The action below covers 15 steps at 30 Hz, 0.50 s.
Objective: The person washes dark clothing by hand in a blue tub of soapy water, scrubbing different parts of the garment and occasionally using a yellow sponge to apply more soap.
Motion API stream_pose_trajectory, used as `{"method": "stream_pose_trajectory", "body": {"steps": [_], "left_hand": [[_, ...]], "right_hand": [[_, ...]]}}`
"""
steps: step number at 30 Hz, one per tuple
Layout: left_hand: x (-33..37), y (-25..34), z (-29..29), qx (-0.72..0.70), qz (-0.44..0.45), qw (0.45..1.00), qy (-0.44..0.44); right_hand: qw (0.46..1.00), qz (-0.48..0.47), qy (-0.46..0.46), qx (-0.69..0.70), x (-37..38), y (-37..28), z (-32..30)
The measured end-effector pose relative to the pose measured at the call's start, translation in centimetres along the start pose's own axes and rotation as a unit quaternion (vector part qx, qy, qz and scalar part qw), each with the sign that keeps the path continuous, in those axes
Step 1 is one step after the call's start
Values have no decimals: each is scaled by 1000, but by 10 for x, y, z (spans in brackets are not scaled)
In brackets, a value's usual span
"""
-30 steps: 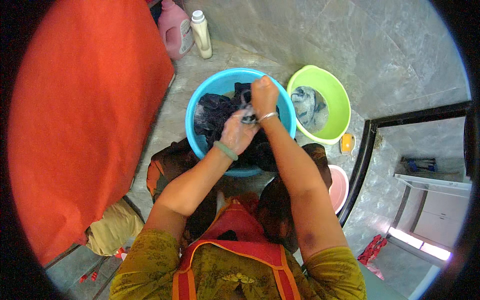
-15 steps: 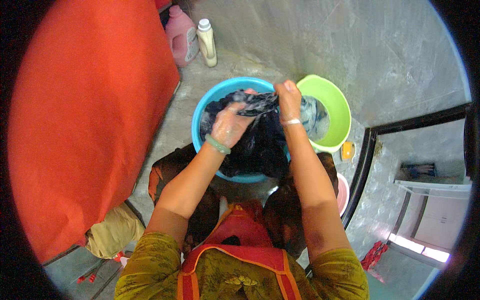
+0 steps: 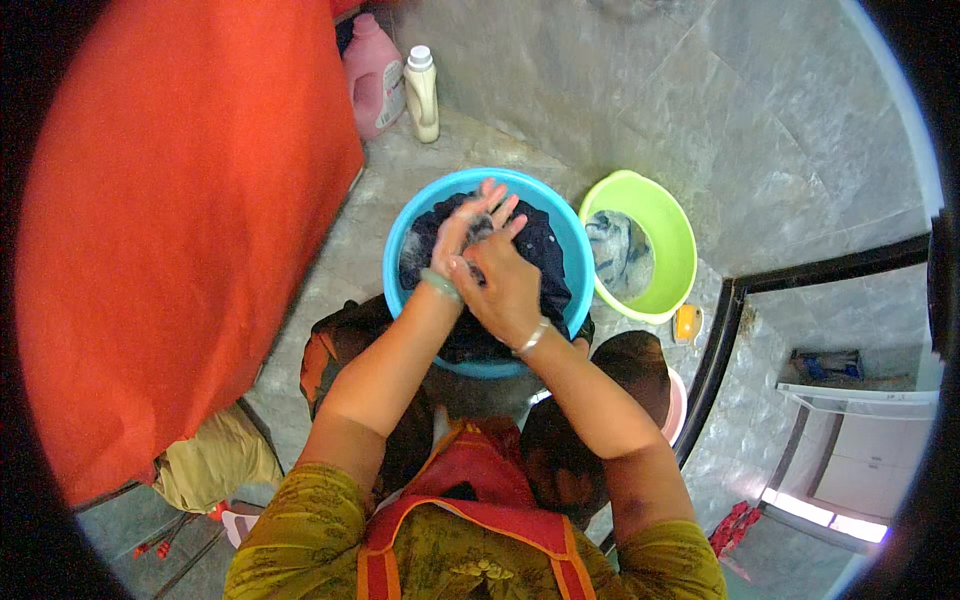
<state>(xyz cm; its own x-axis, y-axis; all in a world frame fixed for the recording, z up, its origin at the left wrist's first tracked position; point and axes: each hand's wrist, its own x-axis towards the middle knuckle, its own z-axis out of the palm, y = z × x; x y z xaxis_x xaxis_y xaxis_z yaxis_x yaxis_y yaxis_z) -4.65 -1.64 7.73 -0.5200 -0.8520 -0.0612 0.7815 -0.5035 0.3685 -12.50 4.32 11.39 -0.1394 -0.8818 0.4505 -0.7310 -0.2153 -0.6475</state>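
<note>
A blue basin [image 3: 576,232] in front of me holds dark wet clothing [image 3: 540,250] with pale suds on it. Over it, my left hand [image 3: 455,238] has its fingers stretched and spread, a pale green bangle at the wrist. A bit of dark, sudsy cloth shows against its palm. My right hand [image 3: 508,288], with a silver bracelet, is curled and pressed across the left palm, on that cloth. How much cloth its fingers hold is hidden beneath them. Both hands are partly smeared by motion.
A green basin [image 3: 680,240] with bluish wet cloth in it stands right of the blue one. A yellow bar-like object [image 3: 687,323] lies beside it. A pink jug [image 3: 374,78] and a cream bottle [image 3: 423,98] stand by the wall. Red sheeting [image 3: 200,230] hangs at left.
The dark cloth that was stretched between my raised hands has come down. My right hand has moved left and nearer, from apart to pressed on the left palm.
</note>
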Motion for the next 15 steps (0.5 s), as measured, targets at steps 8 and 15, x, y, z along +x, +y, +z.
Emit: {"method": "stream_pose_trajectory", "body": {"steps": [8,15], "left_hand": [[6,-25,-9,11,-123,986,112],[-2,-49,-3,23,-115,988,103]], "right_hand": [[974,211,11,-77,15,46,25],[956,286,32,-58,24,91,15]]}}
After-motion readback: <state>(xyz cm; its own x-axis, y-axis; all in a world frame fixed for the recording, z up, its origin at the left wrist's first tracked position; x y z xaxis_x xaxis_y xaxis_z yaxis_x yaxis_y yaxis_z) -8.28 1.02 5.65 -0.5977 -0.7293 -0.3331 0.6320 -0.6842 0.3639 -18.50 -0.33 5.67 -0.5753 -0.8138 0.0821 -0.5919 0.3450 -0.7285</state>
